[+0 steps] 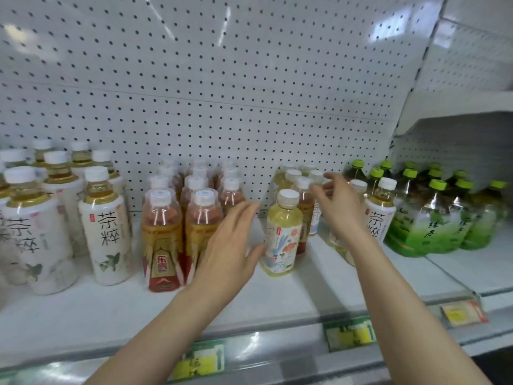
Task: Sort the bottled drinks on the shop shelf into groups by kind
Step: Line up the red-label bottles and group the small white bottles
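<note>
two bare forearms, no sleeves anywhere along their visible length. no watch, bracelet or ring seen. left hand (pixel 231 247): slim fingers, short plain nails, no glove. right hand (pixel 340 207): also ungloved, edges motion-blurred, so nail detail unclear. wrists narrow, unmarked.
</note>
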A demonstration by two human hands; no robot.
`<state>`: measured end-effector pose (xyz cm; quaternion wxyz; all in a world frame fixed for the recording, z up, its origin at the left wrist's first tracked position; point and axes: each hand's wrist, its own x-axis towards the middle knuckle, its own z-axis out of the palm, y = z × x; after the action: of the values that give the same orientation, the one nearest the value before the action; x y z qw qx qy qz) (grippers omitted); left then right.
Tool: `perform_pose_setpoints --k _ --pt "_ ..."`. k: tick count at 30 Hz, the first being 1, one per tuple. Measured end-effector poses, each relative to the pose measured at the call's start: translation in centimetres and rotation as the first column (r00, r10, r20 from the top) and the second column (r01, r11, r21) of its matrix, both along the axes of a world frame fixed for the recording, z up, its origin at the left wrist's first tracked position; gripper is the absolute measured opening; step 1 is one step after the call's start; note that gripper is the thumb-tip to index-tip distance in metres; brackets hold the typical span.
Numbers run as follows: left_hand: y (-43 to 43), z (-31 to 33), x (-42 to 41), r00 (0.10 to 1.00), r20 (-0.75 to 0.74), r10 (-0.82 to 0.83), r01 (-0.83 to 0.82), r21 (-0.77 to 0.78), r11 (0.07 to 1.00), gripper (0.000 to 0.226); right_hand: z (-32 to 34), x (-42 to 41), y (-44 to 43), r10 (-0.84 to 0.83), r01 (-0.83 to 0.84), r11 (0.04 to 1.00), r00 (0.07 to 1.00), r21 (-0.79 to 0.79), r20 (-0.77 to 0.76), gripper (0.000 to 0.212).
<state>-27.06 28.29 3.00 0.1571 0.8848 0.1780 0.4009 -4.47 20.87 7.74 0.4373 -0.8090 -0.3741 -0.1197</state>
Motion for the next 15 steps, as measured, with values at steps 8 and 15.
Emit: perform_pose_setpoints --k 8,15 --pt "-0.3 -1.3 7.8 0.999 -0.047 0.02 -0.04 -0.485 0.874 0.073 0.6 3.7 2.7 0.247 -0.252 0.943 0.968 -0.218 -0.049 0.059" --pt "-4.4 -2.1 3.2 0.989 0.062 0.135 -0.085 -0.506 0.858 0.055 1.0 2.4 0.9 0.433 -0.415 0.873 0.901 -0.256 0.013 0.057"
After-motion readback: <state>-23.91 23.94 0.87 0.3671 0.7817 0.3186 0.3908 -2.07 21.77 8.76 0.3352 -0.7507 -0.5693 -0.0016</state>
